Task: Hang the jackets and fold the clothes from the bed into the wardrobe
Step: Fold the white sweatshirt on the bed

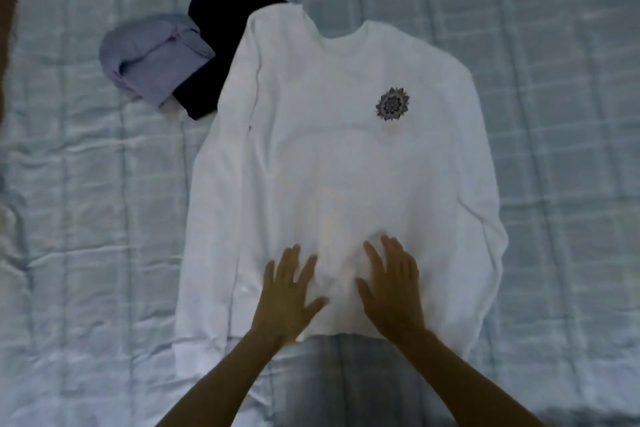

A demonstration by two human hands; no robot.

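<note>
Head view. A white long-sleeved cotton sweatshirt (329, 149) lies flat and face up on a pale blue quilted satin bedspread (86, 218). Its collar points away from the hands and its hem is nearest them.

Markings: one round, spiky purple-grey flower emblem (392, 103) on the chest, ahead of the right hand and a little to its outer side. It is too small and blurred to tell whether it carries lettering.

Left hand (287, 295): flat, palm down, fingers straight and spread, thumb out toward the other hand. It presses on the lower front of the sweatshirt just above the hem and grips nothing.

Right hand (393, 291): also flat, palm down, fingers extended and slightly fanned. It rests on the same lower front, and a small ruck of cloth sits at its fingertips. It holds nothing.

The hands lie side by side, near each other but apart. Both bare forearms come up from the bottom edge and angle inward, with the wrists crossing the hem.

One sleeve of the sweatshirt runs alongside the body outside the left hand, the other outside the right hand.

Well ahead of the left hand and out to its side sits a folded lilac woven shirt (152, 62). It touches a folded dark navy or black garment (221, 28), which meets the sweatshirt's shoulder on that side.
</note>
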